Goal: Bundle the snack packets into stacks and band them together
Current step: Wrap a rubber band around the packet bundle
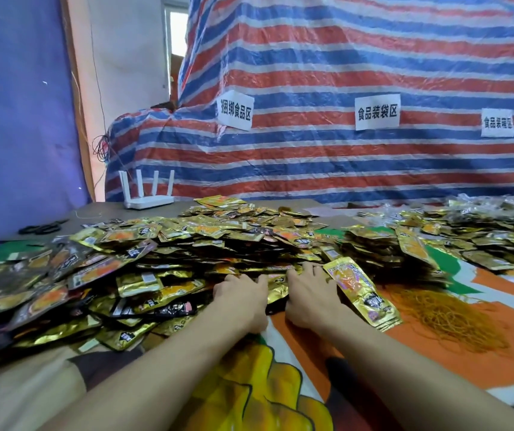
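hands (308, 298) on packet pile (168, 244)

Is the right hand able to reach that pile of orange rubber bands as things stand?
Probably yes: the rubber bands lie uncovered just right of the right hand, with only one flat gold packet between them.

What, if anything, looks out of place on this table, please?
The white router at the back left of the table looks unrelated to bundling. One gold packet lies slanted beside the right hand, at the edge of the packet heap. The orange rubber bands lie in a loose tangle.
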Available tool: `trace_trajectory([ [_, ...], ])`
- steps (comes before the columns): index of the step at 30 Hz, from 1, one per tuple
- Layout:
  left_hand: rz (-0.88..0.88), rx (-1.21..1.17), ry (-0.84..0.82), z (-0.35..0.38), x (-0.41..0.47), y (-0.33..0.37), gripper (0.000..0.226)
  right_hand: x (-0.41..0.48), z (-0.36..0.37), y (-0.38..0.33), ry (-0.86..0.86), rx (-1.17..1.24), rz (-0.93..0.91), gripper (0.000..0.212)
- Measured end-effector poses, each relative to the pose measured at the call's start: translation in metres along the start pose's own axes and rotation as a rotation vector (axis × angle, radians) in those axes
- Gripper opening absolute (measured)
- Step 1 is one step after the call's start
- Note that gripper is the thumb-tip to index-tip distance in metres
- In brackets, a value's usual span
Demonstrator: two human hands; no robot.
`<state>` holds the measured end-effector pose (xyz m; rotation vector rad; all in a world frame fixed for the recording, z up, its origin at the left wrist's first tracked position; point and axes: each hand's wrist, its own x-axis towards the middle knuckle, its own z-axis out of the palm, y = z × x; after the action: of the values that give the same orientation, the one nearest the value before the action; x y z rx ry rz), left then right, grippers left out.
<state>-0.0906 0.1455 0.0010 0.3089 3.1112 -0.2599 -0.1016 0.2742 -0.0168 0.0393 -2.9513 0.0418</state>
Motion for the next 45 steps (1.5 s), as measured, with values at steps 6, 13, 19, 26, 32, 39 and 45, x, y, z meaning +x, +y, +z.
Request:
trace_trajectory([
  [6,0.111,0.096,0.099,-0.006,-0.006,-0.021,0.055,-0.005,-0.001,-0.002,0.176,-0.038,-0.075,0.037],
  [13,0.02,-0.475,0.332,0.001,-0.024,-0.065,0.019,-0.008,-0.002,-0.01,0.387,0.236,-0.171,0.016],
  [19,-0.064,-0.985,0.656,-0.018,-0.028,-0.102,0.019,0.002,-0.016,-0.038,0.552,0.772,-0.216,0.019],
  [26,-0.237,-1.202,0.945,0.001,-0.023,-0.113,0.036,0.015,-0.024,-0.074,0.5,1.245,-0.124,0.015],
  [32,-0.225,-1.178,1.102,0.028,-0.017,-0.107,0.026,0.016,-0.001,-0.086,0.25,1.583,-0.04,0.008],
  [39,-0.356,-1.254,1.153,0.029,-0.012,-0.116,0.034,0.002,0.004,-0.101,0.131,1.454,-0.221,0.022],
  [45,-0.418,-1.573,1.098,0.027,-0.012,-0.119,0.04,-0.01,-0.001,-0.11,0.133,1.342,-0.349,0.035],
])
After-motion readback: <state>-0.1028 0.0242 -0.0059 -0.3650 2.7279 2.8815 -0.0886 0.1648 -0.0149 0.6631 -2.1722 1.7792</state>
